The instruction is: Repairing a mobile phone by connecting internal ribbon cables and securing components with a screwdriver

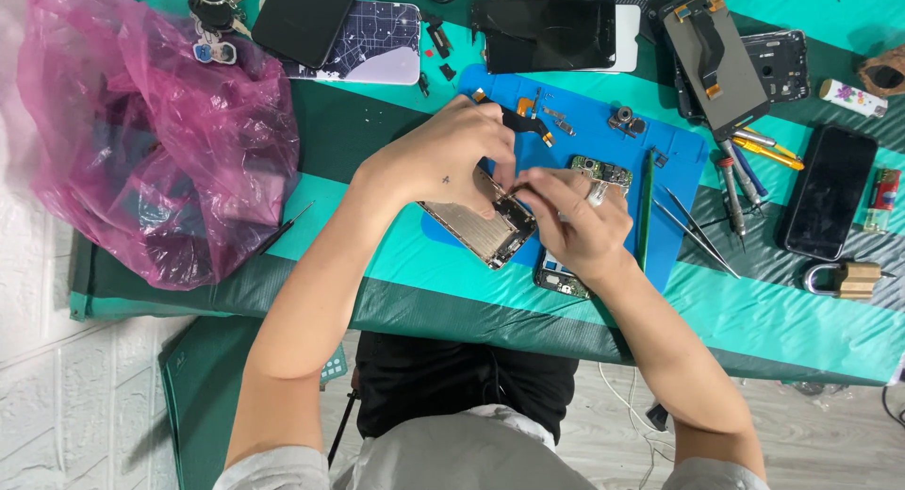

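Both hands are on an opened phone (483, 228) lying on the blue mat (603, 146) on the counter (782, 311). Left hand (443, 160) grip is pinching its top edge, right hand (575, 221) grip is pressed together on something tiny there. Tweezers (698, 231) sit just right.

left hand (443, 160), right hand (575, 226), fingers pinched together

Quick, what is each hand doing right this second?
Left hand: closed, gripping the opened phone.
Right hand: fingers pinched at the phone's top edge; what they hold cannot be told.
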